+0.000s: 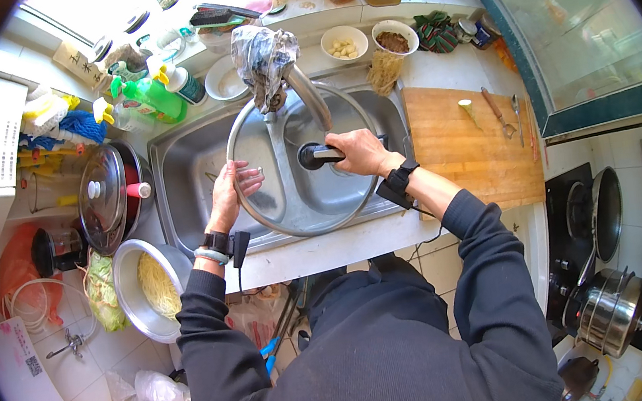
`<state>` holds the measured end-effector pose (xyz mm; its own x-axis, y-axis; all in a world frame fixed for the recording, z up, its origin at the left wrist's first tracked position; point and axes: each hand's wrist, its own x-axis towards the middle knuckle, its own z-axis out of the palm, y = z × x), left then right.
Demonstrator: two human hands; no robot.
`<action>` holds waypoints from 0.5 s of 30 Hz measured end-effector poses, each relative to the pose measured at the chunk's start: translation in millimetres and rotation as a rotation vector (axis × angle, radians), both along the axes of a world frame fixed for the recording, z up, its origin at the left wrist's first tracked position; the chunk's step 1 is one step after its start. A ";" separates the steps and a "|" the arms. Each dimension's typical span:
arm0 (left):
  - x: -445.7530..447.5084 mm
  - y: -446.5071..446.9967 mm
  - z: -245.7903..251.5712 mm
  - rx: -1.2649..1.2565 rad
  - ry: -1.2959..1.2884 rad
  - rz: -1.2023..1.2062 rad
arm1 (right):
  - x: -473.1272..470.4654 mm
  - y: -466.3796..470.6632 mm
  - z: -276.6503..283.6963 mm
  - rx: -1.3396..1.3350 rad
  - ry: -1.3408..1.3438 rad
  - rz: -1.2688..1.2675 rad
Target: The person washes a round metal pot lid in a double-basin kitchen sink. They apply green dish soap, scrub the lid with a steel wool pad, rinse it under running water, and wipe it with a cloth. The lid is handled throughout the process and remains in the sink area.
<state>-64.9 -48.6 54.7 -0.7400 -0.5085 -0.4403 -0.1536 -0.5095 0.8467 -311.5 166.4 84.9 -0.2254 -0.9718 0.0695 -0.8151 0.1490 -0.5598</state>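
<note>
A round glass pot lid (265, 207) with a metal rim is held above the double-bowl stainless steel sink (183, 157). My right hand (360, 150) grips its black and metal bar handle (315, 156) from above. At the lid's left side, my left hand (232, 190) holds the rim, the fingers loosely extended and seen through the glass. The metal faucet (311, 96) reaches over the lid, its spout end close to my right hand. A crumpled plastic bag (264, 57) wraps the faucet's upper part. Whether water runs cannot be made out.
A wooden cutting board (455, 166) on the right bears a vegetable piece (469, 113) and a wooden-handled peeler (496, 110). Bowls of garlic cloves (344, 47) and brown food (392, 42) stand behind the sink. Left are a lidded pot (101, 197) and a metal basin (139, 307) with pale shreds.
</note>
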 end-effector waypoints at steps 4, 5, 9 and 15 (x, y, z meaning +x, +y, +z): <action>9.5 27.6 -16.4 -0.021 0.032 0.075 | -4.3 -2.0 -5.5 -0.085 0.018 -0.059; 9.7 35.1 -21.1 0.000 0.020 0.099 | -5.3 -1.9 -7.0 -0.103 0.015 -0.074; 9.0 60.5 -36.5 0.068 0.002 0.123 | -10.2 0.4 -11.9 -0.111 0.056 -0.089; -3.1 87.6 -44.6 0.156 -0.005 0.059 | -17.4 7.7 -14.3 -0.204 0.075 -0.157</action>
